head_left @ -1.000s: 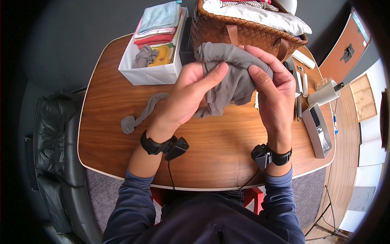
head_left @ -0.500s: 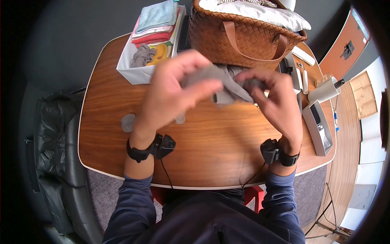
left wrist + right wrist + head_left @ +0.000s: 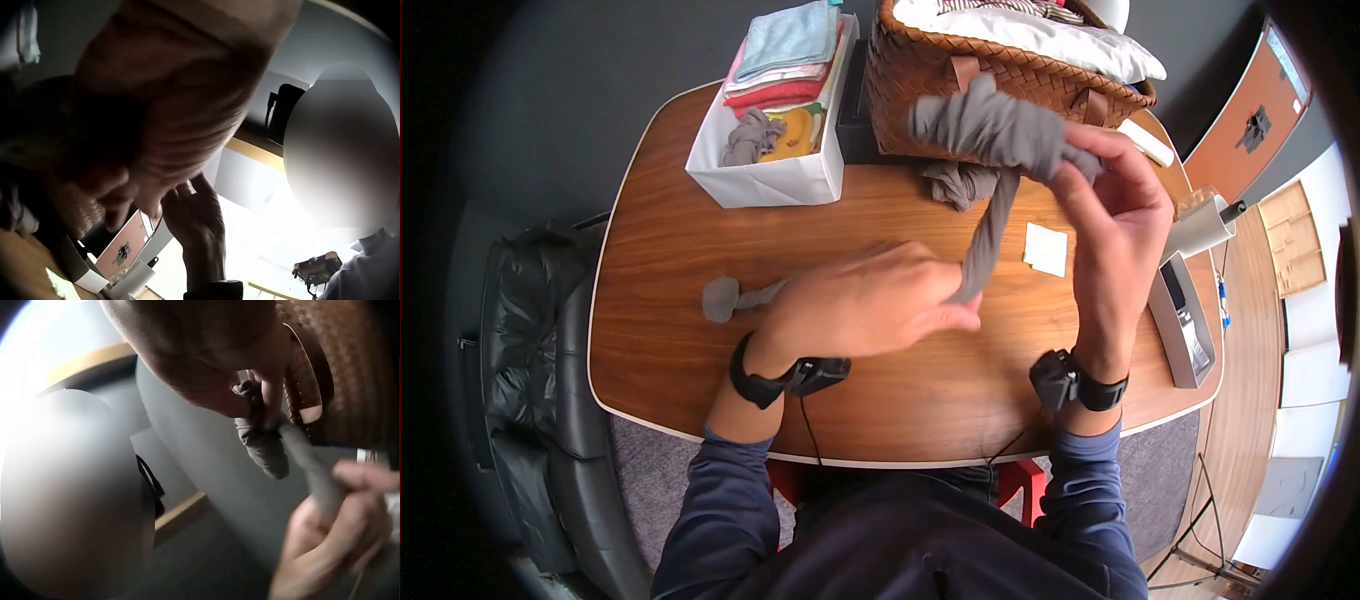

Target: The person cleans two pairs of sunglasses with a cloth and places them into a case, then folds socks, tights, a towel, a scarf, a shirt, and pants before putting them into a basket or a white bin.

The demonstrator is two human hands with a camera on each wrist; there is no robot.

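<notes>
A bunched grey fabric point(image 3: 1000, 128) is held up before the basket, its end pinched between the thumb and fingers of the right hand point(image 3: 1115, 215). From it a twisted strip point(image 3: 988, 235) runs down to the left hand point(image 3: 865, 300), whose fingers curl round it above the table. The right wrist view shows the gathered cloth point(image 3: 265, 450) below the right hand point(image 3: 212, 356) and the left hand point(image 3: 337, 534) gripping the strip. Another grey piece point(image 3: 720, 299) with a rounded end lies at the left, partly hidden by the left hand. A crumpled grey cloth point(image 3: 960, 184) lies by the basket.
A white box point(image 3: 770, 187) with folded towels and small cloths stands at the back left. The woven basket point(image 3: 900, 95) of laundry stands behind the hands. A white square point(image 3: 1046, 249), a cup point(image 3: 1197, 228) and a narrow tray point(image 3: 1183, 345) are on the right.
The grey fabric, earlier spread between both hands, is now bunched, with a twisted strip hanging from it. The left hand has moved down towards the table's middle; the right has shifted right.
</notes>
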